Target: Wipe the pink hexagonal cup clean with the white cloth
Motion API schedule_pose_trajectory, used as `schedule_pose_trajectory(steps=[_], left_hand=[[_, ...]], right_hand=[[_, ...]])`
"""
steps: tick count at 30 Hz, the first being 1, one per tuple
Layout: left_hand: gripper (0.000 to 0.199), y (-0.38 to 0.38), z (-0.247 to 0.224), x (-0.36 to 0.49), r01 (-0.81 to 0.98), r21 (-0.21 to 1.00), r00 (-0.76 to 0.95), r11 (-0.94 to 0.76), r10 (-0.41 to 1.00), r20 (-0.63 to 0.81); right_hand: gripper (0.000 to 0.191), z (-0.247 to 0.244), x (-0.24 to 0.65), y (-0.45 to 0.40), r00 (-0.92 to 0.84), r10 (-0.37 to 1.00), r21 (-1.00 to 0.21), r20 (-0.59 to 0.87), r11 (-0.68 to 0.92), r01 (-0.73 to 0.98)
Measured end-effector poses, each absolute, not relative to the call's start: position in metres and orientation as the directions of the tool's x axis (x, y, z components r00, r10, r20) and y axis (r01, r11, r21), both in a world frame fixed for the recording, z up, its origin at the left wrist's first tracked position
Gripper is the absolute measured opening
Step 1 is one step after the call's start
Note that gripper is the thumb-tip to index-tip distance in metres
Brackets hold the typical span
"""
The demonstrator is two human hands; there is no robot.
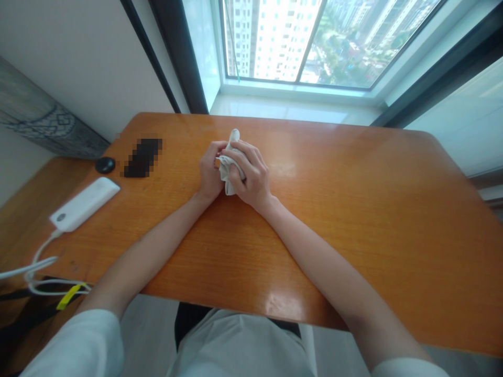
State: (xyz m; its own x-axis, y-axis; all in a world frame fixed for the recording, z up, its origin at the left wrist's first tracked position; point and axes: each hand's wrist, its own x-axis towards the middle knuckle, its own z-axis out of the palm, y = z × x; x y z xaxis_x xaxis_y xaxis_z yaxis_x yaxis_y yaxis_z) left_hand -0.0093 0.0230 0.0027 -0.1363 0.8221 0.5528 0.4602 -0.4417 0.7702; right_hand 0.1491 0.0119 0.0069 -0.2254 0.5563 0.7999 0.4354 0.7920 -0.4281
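Above the wooden table [314, 230], near its middle, is a crumpled white cloth [227, 166] between my two hands. My right hand [253, 175] is closed over the cloth from the right, fingers bent across it and thumb pressed on its near side. On the other side my left hand [211, 170] curls closed against the cloth, its fingertips partly hidden. A rounded white end [234, 135] pokes out beyond my fingers; I cannot tell whether it is cloth or a separate thing wrapped in it.
A white power strip [84, 204] with a white cable [39, 256] lies at the table's left side. Past it are a round black object [105, 165] and a pixelated dark rectangle [143, 157]. A window [298, 42] and sill border the far edge; a curtain [51, 115] hangs left.
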Motion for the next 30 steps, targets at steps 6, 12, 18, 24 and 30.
schedule_pose_trajectory(steps=[6,12,18,24,30], left_hand=[[0.039,0.026,0.003,-0.016,0.500,0.717,-0.090,-0.486,0.794,0.602],[0.035,0.037,-0.004,-0.020,0.402,0.853,-0.091,-0.332,0.913,0.398],[0.034,0.041,-0.010,-0.019,0.367,0.887,-0.092,-0.278,0.939,0.333],[0.017,0.024,0.002,-0.011,0.362,0.821,-0.142,-0.441,0.845,0.516],[0.013,0.022,0.004,-0.013,0.388,0.814,-0.142,-0.433,0.844,0.517]], right_hand=[[0.042,0.008,0.150,0.012,-0.239,0.545,-0.409,0.804,0.798,0.443],[0.041,0.007,0.147,0.010,-0.251,0.536,-0.378,0.806,0.792,0.479],[0.041,0.005,0.148,0.011,-0.227,0.524,-0.384,0.821,0.800,0.460],[0.040,0.006,0.149,0.012,-0.191,0.523,-0.403,0.831,0.802,0.441],[0.039,0.007,0.150,0.012,-0.196,0.505,-0.384,0.841,0.811,0.441]])
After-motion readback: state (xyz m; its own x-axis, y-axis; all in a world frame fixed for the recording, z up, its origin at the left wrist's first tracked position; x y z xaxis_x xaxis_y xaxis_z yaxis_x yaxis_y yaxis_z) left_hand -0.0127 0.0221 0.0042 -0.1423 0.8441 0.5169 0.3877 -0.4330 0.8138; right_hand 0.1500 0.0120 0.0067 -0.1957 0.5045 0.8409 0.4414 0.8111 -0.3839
